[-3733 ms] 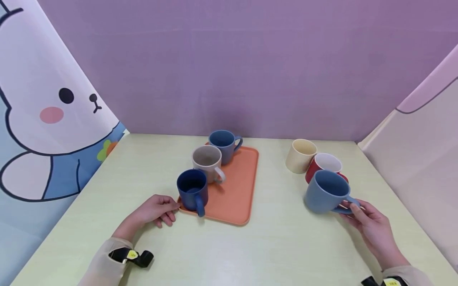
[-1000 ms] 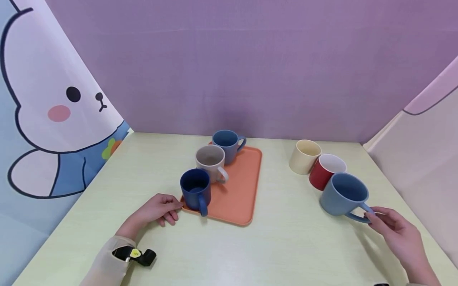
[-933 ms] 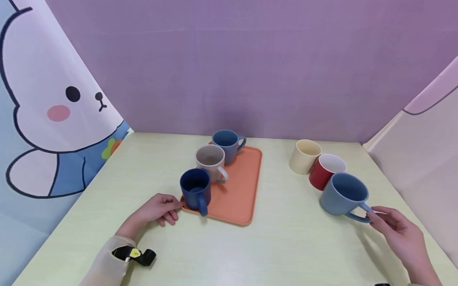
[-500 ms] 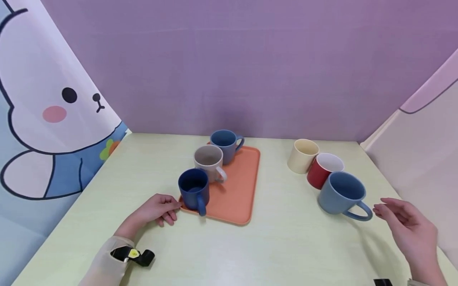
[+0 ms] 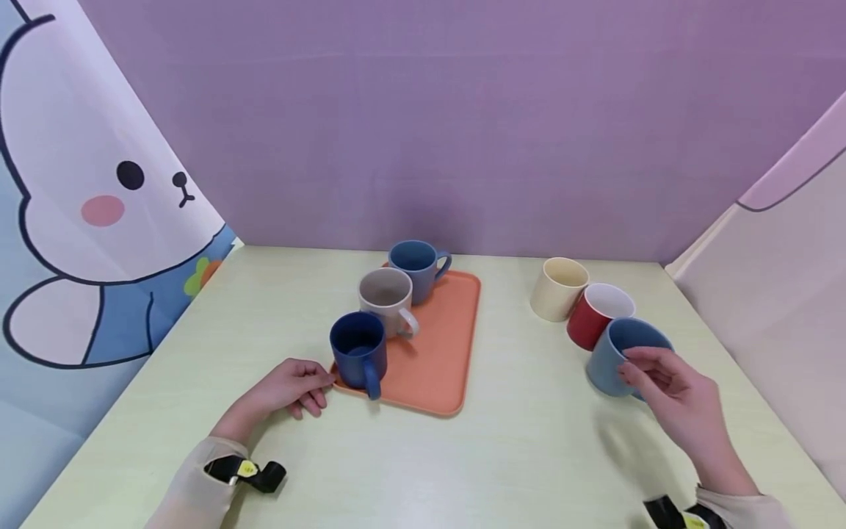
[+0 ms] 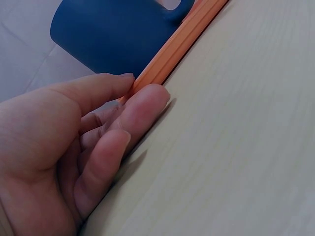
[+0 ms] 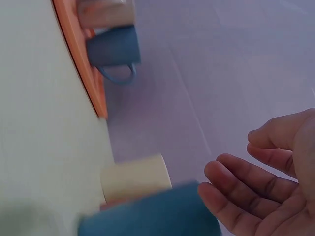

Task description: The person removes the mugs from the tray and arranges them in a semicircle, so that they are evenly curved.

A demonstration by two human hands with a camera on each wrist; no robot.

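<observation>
Backdrop (image 5: 449,132): purple cloth at the back, with a cartoon animal (image 5: 73,250) printed on the sheet at left.
Table (image 5: 489,470): pale, with faint grain.
Tray (image 5: 436,353): orange, left of centre, three mugs lined up slantwise along its left side.
Mugs on it: navy mug (image 5: 353,360) nearest, grey mug (image 5: 390,317) in the middle, mid-blue mug (image 5: 423,283) at the back, all upright.
Left hand (image 5: 291,386): pinches the tray's near left corner, just as it did a second ago.
Light blue mug (image 5: 604,365): upright on the table at right, in the same spot as half a second ago, just in front of the red mug (image 5: 587,323); the cream cup (image 5: 554,294) stands behind that.
Right hand (image 5: 681,404): grasps nothing, fingers loosely bent near the light blue mug's rim; contact cannot be told.
Since a second ago: this hand has let go of the handle (image 5: 638,397), drawn off to its right, then come left across the mug, now hiding most of the handle.
</observation>
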